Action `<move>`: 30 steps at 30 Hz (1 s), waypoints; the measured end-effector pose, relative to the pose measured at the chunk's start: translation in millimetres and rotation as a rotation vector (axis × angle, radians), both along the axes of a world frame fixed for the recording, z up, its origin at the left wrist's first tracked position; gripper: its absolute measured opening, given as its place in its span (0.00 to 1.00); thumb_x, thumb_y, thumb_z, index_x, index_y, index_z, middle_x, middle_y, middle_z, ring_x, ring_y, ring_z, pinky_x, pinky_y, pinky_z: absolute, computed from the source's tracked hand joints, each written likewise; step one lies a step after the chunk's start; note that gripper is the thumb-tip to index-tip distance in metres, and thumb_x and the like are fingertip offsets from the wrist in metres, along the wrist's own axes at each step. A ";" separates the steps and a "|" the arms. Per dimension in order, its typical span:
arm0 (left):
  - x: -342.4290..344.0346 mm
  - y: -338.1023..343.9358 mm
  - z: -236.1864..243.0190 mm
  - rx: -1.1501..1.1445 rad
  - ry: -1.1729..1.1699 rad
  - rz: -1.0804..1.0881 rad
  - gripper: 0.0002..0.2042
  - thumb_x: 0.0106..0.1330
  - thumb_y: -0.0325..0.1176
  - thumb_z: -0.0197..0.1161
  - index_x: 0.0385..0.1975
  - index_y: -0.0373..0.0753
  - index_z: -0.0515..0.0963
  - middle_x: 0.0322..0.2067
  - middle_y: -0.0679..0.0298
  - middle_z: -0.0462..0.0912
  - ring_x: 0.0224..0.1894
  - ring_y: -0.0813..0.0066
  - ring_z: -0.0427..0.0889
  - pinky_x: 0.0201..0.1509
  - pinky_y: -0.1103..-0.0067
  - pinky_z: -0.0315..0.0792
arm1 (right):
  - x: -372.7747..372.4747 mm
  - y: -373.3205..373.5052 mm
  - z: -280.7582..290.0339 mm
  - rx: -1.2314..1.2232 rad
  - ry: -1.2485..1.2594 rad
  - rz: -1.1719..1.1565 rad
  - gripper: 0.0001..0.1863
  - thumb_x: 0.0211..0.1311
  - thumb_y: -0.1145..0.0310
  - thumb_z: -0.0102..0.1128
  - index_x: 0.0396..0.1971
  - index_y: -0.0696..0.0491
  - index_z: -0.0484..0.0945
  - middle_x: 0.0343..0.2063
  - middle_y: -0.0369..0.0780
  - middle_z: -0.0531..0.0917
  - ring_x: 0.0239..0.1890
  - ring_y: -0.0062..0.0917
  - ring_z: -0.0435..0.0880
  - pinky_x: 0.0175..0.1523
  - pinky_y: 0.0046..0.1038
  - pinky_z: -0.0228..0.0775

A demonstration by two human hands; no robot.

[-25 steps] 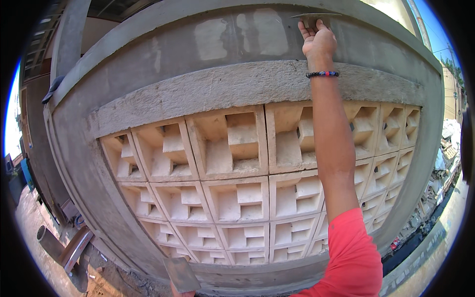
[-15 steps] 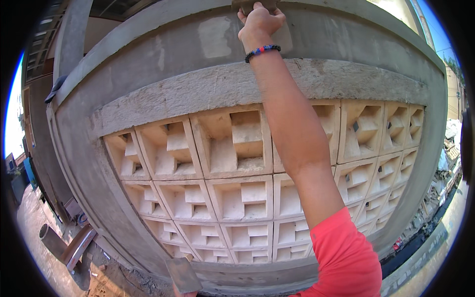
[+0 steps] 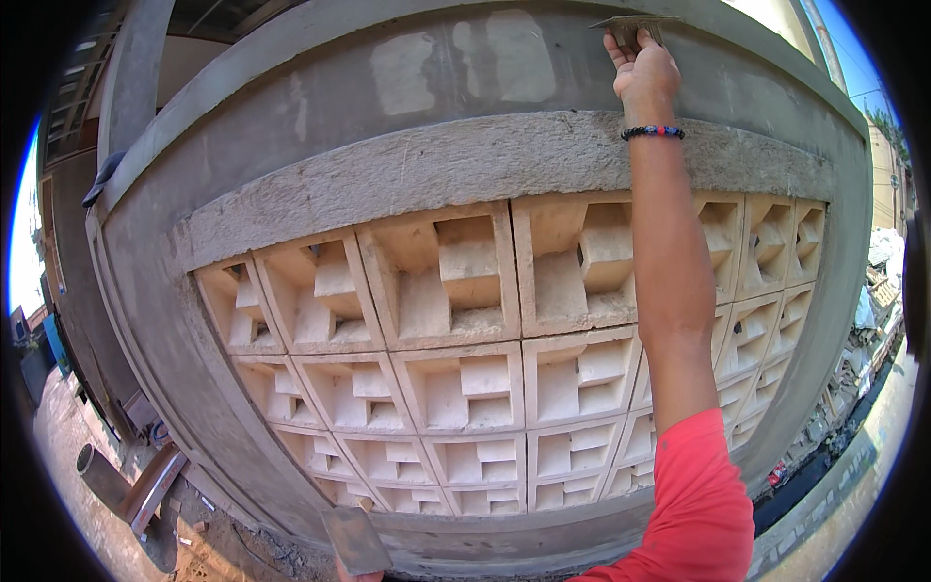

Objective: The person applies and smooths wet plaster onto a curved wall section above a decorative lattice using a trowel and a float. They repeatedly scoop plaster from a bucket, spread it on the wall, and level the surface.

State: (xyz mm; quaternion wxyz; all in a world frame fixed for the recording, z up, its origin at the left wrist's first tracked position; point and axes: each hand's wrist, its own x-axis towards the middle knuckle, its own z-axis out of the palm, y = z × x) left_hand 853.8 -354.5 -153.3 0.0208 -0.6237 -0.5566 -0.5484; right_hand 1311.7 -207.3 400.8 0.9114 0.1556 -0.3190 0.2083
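Right grip [image 3: 645, 80]: clenched on the back of the thin trowel [image 3: 635, 21], arm reaching high. Long reach probably means weak wrist control; blade could tip.
Trowel: up on the grey wall band [image 3: 339, 102], near the ledge [image 3: 257, 58]. Seen almost edge-on; can't tell how hard the face bears, or whether it bears at all.
Blade edge: if one side leads too steeply, it could score the surface. Cause would be wrist angle, worse overhead.
Ledge: close above the blade. An overlong stroke could knock its lower edge.
Pale patches [image 3: 402, 73]: left of the trowel, colour differs from the surrounding grey. If they're drier, I'd expect uneven drag there; can't confirm from here.
Left grip [image 3: 361, 576]: grasping the flat grey plate [image 3: 356, 540] low down, most of the hand cut off by the frame. With eyes up top, plate could tilt and shed anything on it, or bump the vent blocks [image 3: 475, 388].
Rough strip [image 3: 436, 165]: right below the band, coarse face. A low stroke might catch on it.
Bracelet [image 3: 653, 132]: on the right wrist, beaded. Could brush the surface if the wrist drops inward.
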 end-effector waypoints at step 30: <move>-10.5 6.9 -19.4 0.037 0.149 -0.026 0.10 0.60 0.29 0.48 0.17 0.37 0.67 0.15 0.59 0.66 0.22 0.61 0.63 0.28 0.66 0.60 | -78.5 -3.6 13.7 -0.131 -0.142 -0.090 0.14 0.59 0.79 0.48 0.45 0.64 0.63 0.36 0.51 0.77 0.33 0.39 0.81 0.35 0.39 0.81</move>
